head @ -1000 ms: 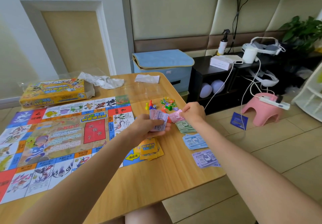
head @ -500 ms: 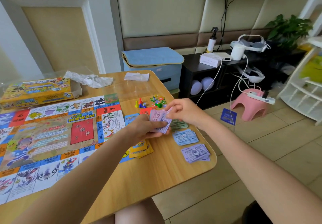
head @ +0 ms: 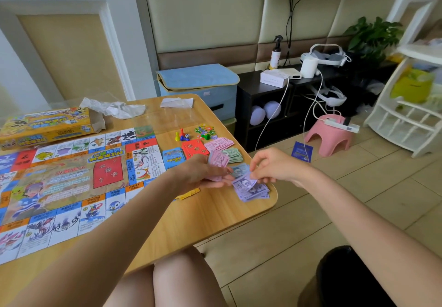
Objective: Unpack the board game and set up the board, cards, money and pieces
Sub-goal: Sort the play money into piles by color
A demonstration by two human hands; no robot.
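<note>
Holding a fanned pink banknote stack (head: 216,162), the left hand (head: 199,172) has its fingers closed around it over the worktop (head: 215,215). Right hand (head: 272,166) fingers pinch a purple note (head: 244,182) above the purple pile (head: 253,192), near the right edge. Board (head: 71,180) lies unfolded left.

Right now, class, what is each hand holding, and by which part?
The left hand holds a stack of pink play money by its lower end. The right hand pinches a purple note by its top edge, over the purple pile.
</note>
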